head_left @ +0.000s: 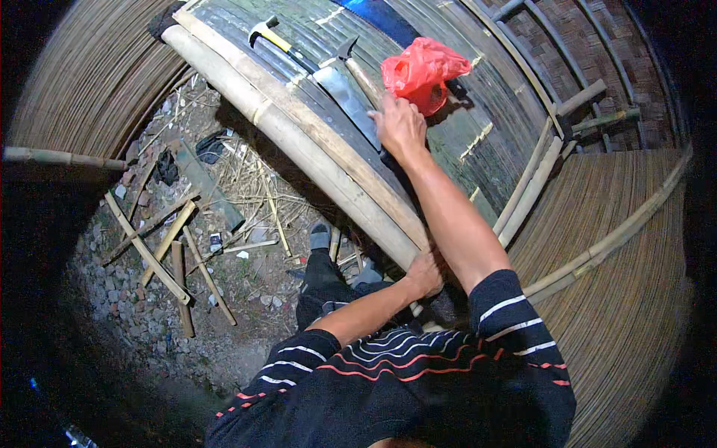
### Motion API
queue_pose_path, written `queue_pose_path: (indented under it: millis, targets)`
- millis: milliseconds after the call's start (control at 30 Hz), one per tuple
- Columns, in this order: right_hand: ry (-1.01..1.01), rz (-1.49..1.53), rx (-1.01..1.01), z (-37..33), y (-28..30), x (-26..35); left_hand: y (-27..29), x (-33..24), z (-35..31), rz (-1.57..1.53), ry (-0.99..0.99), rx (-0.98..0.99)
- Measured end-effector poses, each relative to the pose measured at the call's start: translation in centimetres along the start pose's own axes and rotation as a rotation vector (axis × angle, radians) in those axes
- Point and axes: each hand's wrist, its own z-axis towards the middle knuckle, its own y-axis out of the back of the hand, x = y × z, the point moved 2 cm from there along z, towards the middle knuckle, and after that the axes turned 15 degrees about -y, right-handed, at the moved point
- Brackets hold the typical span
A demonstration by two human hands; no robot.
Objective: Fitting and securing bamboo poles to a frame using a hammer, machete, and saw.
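My right hand [402,128] reaches over the slatted bamboo platform [478,179], its fingers closed round the lower end of a wooden-handled hammer [364,77] with a dark head. Against that hand's far side lies a crumpled red plastic bag [424,71]. Just left of it, a wide shiny blade [342,93] rests on the slats, its lower end partly hidden near my wrist. My left hand [426,275] is closed at the near end of the thick bamboo pole [321,168] along the platform's edge; its fingertips are mostly hidden.
A claw hammer with a yellow and black handle [272,37] lies farther up the platform, near a blue object [381,19]. Bamboo offcuts [153,257] and rubble cover the ground at left. Woven bamboo matting [612,299] and a curved pole [612,250] stand at right.
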Motion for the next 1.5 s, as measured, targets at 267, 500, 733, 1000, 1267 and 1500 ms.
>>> queue_pose_path:
  millis: [267, 500, 733, 1000, 1267, 1500]
  targets:
    - [-0.070, 0.257, 0.188, -1.6, 4.1, -5.6, 4.3, -1.5, 1.0, 0.182, -0.037, 0.140]
    - [-0.248, 0.984, 0.456, -18.0, 18.6, -16.4, 6.8, -2.4, 0.9, -0.271, 0.047, -0.335]
    - [-0.520, 0.817, 0.355, -35.1, 27.3, -24.8, 3.3, -13.6, 5.4, -1.448, 0.348, -0.545]
    - [-0.087, 1.309, -0.153, -42.7, 27.3, -31.6, 0.2, -22.0, 7.3, -2.028, 0.276, -0.473]
    - [-0.208, 1.604, -0.377, -41.6, 20.8, -31.7, -4.6, -23.4, 3.9, -1.942, 0.444, -0.312]
    - [-0.124, 1.434, -0.431, -40.4, 18.5, -29.7, -4.7, -23.2, 3.3, -1.849, 0.437, -0.466]
